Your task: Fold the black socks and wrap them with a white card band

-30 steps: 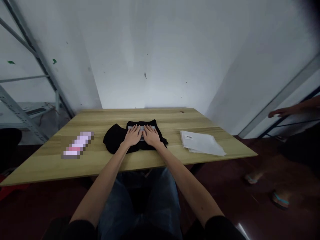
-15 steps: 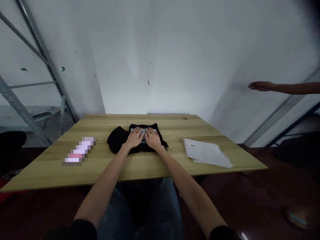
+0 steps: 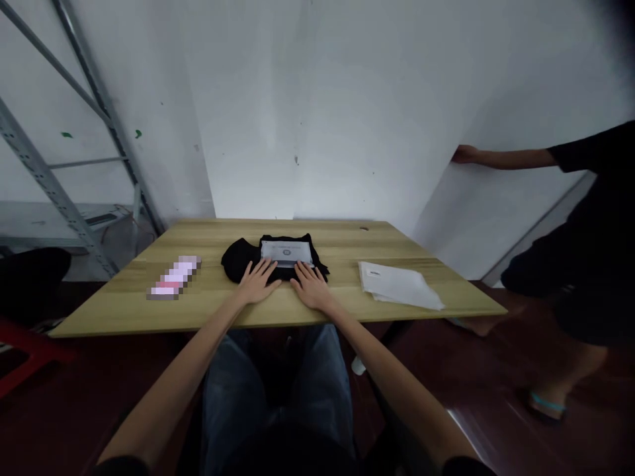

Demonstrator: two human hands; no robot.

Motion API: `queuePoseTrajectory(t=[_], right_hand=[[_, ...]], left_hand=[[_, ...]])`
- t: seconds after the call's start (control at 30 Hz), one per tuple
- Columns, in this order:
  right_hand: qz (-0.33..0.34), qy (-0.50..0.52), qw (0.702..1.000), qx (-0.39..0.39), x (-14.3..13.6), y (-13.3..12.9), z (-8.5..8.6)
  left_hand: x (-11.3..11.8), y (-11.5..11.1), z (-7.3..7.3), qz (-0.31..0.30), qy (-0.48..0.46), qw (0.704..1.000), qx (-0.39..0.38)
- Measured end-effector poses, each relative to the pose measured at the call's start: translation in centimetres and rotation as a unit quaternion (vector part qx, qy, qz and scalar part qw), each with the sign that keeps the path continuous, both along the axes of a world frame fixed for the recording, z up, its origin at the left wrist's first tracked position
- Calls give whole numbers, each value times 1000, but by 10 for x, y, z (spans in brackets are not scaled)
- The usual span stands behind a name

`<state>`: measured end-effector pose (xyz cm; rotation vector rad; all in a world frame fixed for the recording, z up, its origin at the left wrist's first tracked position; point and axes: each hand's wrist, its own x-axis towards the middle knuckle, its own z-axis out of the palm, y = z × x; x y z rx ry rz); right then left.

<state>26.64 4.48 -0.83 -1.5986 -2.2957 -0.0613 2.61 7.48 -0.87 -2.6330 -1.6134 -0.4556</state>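
Note:
A black cloth item (image 3: 239,259) lies on the wooden table (image 3: 332,307), with a rounded part at its left. On top of it rests a flat white packet (image 3: 286,252) with a dark round mark. My left hand (image 3: 256,283) lies palm down with fingers spread, its fingertips at the near edge of the black cloth. At the packet's lower right corner, the fingertips of my right hand (image 3: 312,287) touch the cloth, fingers stretched out. Neither hand grips anything.
Translucent white bags (image 3: 399,284) with a label lie at the right of the table. A pixelated phone-like object (image 3: 174,277) lies at the left. Beyond the right edge a person (image 3: 590,218) stands with one arm against the wall; a metal rack (image 3: 54,192) stands left.
Both my hands have slid back toward me off the packet, uncovering it. The person at the right has come further into view. The camera view has shifted slightly.

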Motion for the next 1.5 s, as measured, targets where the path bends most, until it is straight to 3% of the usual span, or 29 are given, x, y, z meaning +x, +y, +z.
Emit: queuePoseTrajectory(t=[0.2,0.33,0.47,0.67,0.83,0.97,1.5], right_hand=[[11,-33,998,-44,2,43,10],[16,-34,998,-53,1,51,11],[13,-26,999,-44,1,42,11],[35,-5,999,25,4,7,10],[75,11,997,-28,7,-21,9],[74,13,996,-54,6,-25,9],[72,26,996,-52,7,-24,9]], left_hand=[[2,35,12,8,5,1000,-11],[0,40,12,0,8,1000,-16],[-3,27,9,5,2,1000,13],[-19,-16,6,-29,-31,997,62],[-28,-40,6,-55,-50,997,21],[-28,-44,7,-47,-41,998,-14],[-27,-47,2,-30,-15,999,-27]])
